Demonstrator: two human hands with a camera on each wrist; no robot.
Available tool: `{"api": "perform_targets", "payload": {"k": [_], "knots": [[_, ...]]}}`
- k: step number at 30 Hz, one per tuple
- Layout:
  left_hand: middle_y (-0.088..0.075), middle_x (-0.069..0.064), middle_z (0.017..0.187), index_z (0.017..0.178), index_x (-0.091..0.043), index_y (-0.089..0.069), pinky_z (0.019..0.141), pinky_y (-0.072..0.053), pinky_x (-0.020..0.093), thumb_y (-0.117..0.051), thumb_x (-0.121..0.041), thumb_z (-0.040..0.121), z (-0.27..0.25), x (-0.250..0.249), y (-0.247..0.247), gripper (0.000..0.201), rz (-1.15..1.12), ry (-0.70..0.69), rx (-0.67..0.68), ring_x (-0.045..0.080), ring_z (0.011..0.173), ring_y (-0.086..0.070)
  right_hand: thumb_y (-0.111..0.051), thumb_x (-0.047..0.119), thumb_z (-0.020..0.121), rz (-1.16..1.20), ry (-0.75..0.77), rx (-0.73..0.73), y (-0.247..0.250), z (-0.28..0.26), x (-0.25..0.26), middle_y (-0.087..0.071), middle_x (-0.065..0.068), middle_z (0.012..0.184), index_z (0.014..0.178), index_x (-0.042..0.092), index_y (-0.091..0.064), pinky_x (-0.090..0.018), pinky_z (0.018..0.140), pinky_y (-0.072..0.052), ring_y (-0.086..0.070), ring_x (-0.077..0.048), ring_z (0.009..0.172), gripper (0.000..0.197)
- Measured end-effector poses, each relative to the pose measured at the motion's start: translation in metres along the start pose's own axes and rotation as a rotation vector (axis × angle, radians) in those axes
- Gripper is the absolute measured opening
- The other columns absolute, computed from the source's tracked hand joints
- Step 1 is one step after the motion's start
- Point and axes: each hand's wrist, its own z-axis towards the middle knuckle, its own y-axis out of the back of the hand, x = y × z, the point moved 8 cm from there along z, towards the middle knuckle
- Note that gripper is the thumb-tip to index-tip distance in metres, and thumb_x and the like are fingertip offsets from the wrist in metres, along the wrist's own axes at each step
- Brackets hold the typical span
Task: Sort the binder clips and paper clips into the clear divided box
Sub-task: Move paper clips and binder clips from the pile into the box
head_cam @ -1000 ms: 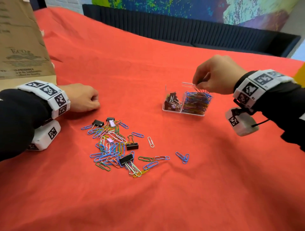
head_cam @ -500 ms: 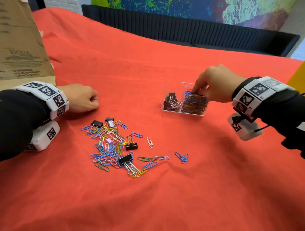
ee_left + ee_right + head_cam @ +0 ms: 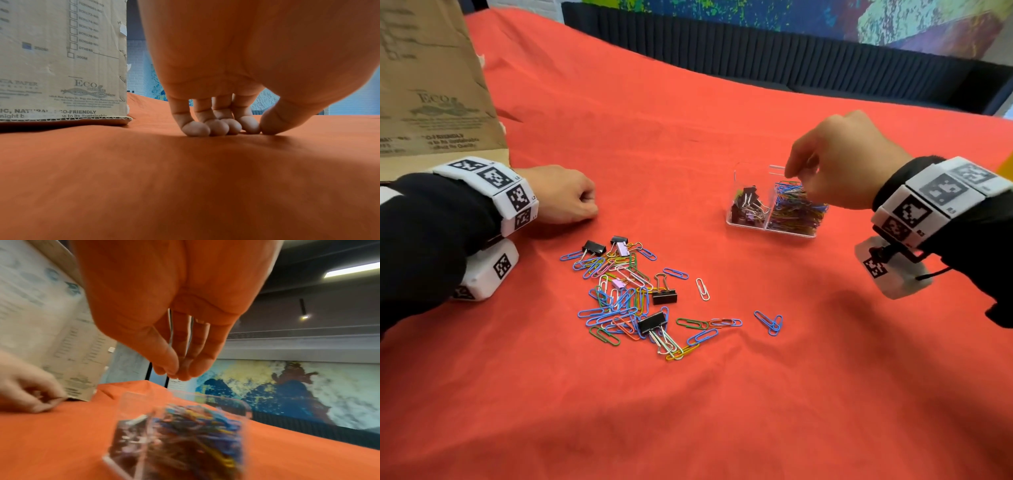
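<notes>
Head view: I see the right hand (image 3: 846, 161) bunched over the box (image 3: 738, 178), paper-clip side, grip unclear, while the loose clips (image 3: 619, 301) lie nearer the curled, empty left hand (image 3: 561, 195).

The left grip (image 3: 561, 197) is laid knuckles-up on the tabletop (image 3: 185, 178), its 4 fingers (image 3: 197, 129) curled under and the thumb set against the index tip; nothing is seen held in it. Its forearm is stretched low along the surface. The right grip (image 3: 842, 161) is held raised, palm down, with fingertips (image 3: 193, 369) and thumb bunched together and pointed downward. Whether anything is pinched there cannot be told.
</notes>
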Motion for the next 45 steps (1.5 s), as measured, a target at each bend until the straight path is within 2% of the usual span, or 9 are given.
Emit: {"api": "perform_targets", "payload": {"k": [3,6,15,18,26,33,39,41,45], "knots": [[-0.059,0.000,0.074,0.071,-0.019,-0.052,0.071,-0.037,0.027,-0.052,-0.032,0.090,0.001,0.000,0.000,0.023,-0.001,-0.002,-0.002,0.027,0.077,-0.052,-0.064,0.014,0.075,0.086,0.155,0.160,-0.019,-0.013,0.051,-0.071,0.014,0.072,0.085,0.029,-0.079,-0.029,0.077,-0.057,-0.068,-0.008,0.071,0.024],[-0.059,0.003,0.077,0.070,-0.019,-0.051,0.071,-0.038,0.027,-0.052,-0.033,0.089,-0.001,0.000,0.002,0.024,-0.001,0.001,-0.007,0.028,0.077,-0.052,-0.069,0.023,0.078,0.137,0.286,0.362,-0.044,-0.026,0.102,-0.061,0.026,0.071,0.097,0.032,-0.076,-0.002,0.067,-0.044,-0.058,0.013,0.062,0.023],[-0.058,0.004,0.079,0.073,-0.018,-0.052,0.071,-0.036,0.026,-0.050,-0.030,0.088,-0.006,-0.004,0.003,0.019,-0.022,0.027,-0.007,0.028,0.079,-0.050,-0.062,0.016,0.080,0.136,0.479,0.398,-0.094,0.007,0.180,-0.065,0.003,0.123,0.130,0.034,-0.060,-0.024,0.083,-0.044,-0.063,-0.018,0.107,0.053],[-0.058,0.003,0.080,0.075,-0.018,-0.053,0.071,-0.035,0.026,-0.050,-0.028,0.089,-0.007,-0.006,0.005,0.018,-0.035,0.023,-0.005,0.027,0.079,-0.050,-0.060,0.016,0.077,0.132,0.483,0.432,-0.109,0.012,0.189,-0.070,0.005,0.113,0.122,0.036,-0.064,-0.029,0.087,-0.052,-0.065,-0.019,0.098,0.049],[-0.055,0.001,0.075,0.073,-0.019,-0.053,0.073,-0.038,0.027,-0.051,-0.029,0.088,-0.006,-0.005,0.004,0.018,-0.068,0.040,-0.004,0.027,0.079,-0.049,-0.067,0.022,0.073,0.131,0.451,0.438,-0.099,0.022,0.185,-0.064,0.011,0.065,0.084,0.025,-0.073,-0.023,0.062,-0.046,-0.058,-0.009,0.064,0.013],[-0.060,0.004,0.081,0.074,-0.018,-0.053,0.072,-0.039,0.027,-0.050,-0.029,0.087,-0.007,-0.006,0.004,0.018,-0.076,0.061,0.011,0.028,0.080,-0.052,-0.074,0.025,0.078,0.207,0.414,0.418,-0.083,0.047,0.191,-0.073,0.007,0.068,0.085,0.028,-0.076,-0.017,0.063,-0.044,-0.061,0.004,0.060,0.008],[-0.070,0.007,0.093,0.091,-0.017,-0.067,0.076,-0.053,0.033,-0.053,-0.040,0.084,-0.011,-0.006,0.004,0.027,-0.034,0.042,0.077,0.031,0.085,-0.063,-0.078,0.027,0.076,0.208,0.439,0.410,-0.092,0.049,0.221,-0.064,0.024,0.059,0.081,0.037,-0.077,-0.021,0.074,-0.049,-0.067,-0.006,0.075,0.011],[-0.071,0.009,0.097,0.096,-0.016,-0.069,0.079,-0.055,0.037,-0.057,-0.037,0.085,-0.014,-0.010,0.006,0.027,-0.013,0.026,0.098,0.032,0.089,-0.065,-0.078,0.027,0.075,0.215,0.451,0.444,-0.095,0.046,0.228,-0.069,0.018,0.066,0.078,0.035,-0.077,-0.025,0.081,-0.054,-0.070,-0.008,0.078,0.009],[-0.057,0.004,0.081,0.090,-0.009,-0.066,0.073,-0.043,0.028,-0.062,-0.026,0.089,-0.017,-0.012,0.004,0.018,0.036,0.046,0.132,0.025,0.084,-0.057,-0.078,0.024,0.074,0.176,0.491,0.452,-0.097,0.044,0.240,-0.060,0.020,0.058,0.075,0.032,-0.074,-0.027,0.079,-0.055,-0.067,-0.010,0.073,0.009]]}}
